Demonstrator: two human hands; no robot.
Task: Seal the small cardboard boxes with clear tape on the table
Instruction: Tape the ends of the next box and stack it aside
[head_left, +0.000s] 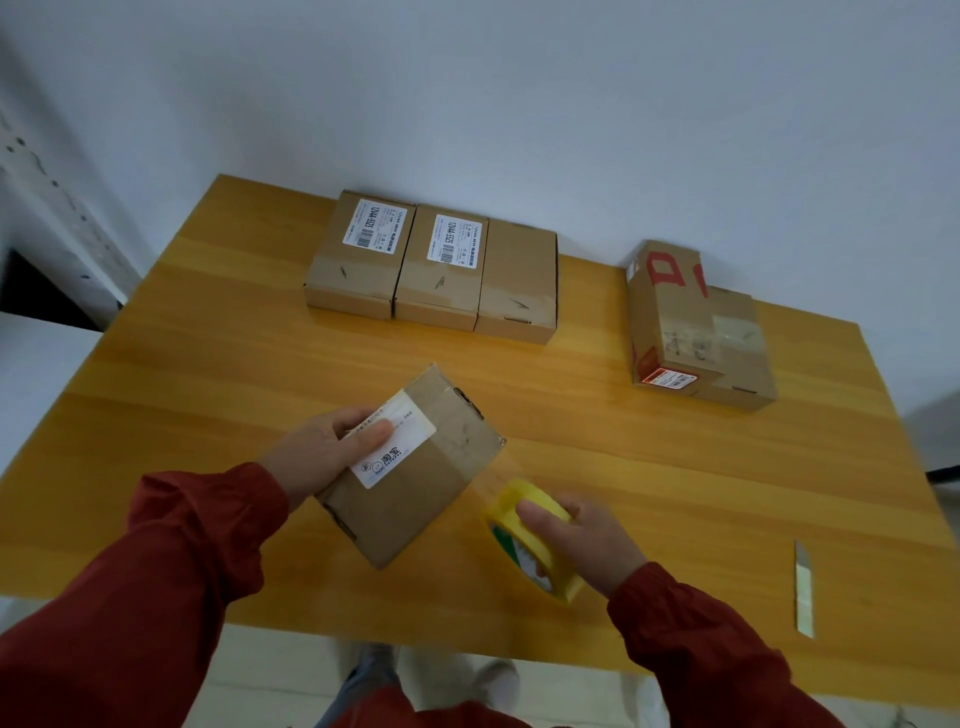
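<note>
The wooden table (649, 467) carries everything. Beyond the held box (431, 483), three brown boxes (439, 270) stand in a touching row. Well to its right, two more boxes (696, 332) sit touching. The held box sits at a slant; the left hand (322, 452) grips its left side, thumb on the white label (395, 447). Just right of the box, the right hand (587, 540) curls round a yellow tape roll (506, 519). Far right lies a blade (803, 587).

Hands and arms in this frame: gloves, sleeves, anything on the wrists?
No gloves: the left hand and right hand are bare. Both arms wear dark red long fabric sleeves, the left sleeve and right sleeve, with gathered cuffs at the wrists. No watch, ring or markings visible.
</note>
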